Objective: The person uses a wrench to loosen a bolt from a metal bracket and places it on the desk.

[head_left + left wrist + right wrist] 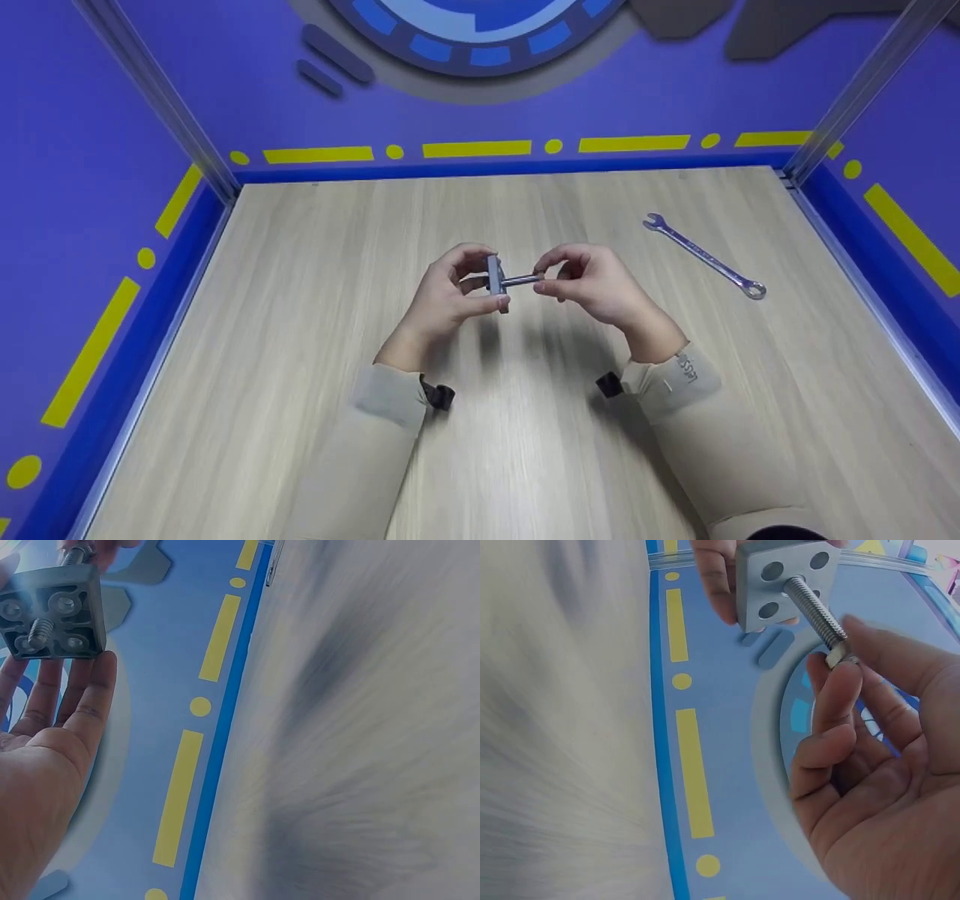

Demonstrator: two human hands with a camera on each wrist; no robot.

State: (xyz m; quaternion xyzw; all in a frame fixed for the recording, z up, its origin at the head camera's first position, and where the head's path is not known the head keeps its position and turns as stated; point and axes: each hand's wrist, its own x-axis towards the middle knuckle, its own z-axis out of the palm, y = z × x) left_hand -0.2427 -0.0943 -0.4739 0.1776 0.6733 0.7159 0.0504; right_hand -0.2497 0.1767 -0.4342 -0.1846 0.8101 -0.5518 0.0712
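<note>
My left hand [442, 292] grips a square grey metal plate [494, 275] by its edges, thumb on the near side and fingers on the far side. The plate has several round holes near its corners [772, 571]. A threaded bolt [814, 609] passes through the plate's middle, and its tip [40, 634] sticks out of the ribbed back face. On the bolt's other end, thumb and fingertips of my right hand [592, 285] pinch the hexagonal end [838, 655], partly hidden by the fingers. Both hands hold these parts above the table.
A combination wrench [705, 256] lies on the wooden table [300, 300], to the right of and beyond my right hand. Blue panels [225, 75] with yellow marks stand along the back and both sides. Small black wrist cameras [438, 394] hang at the cuffs.
</note>
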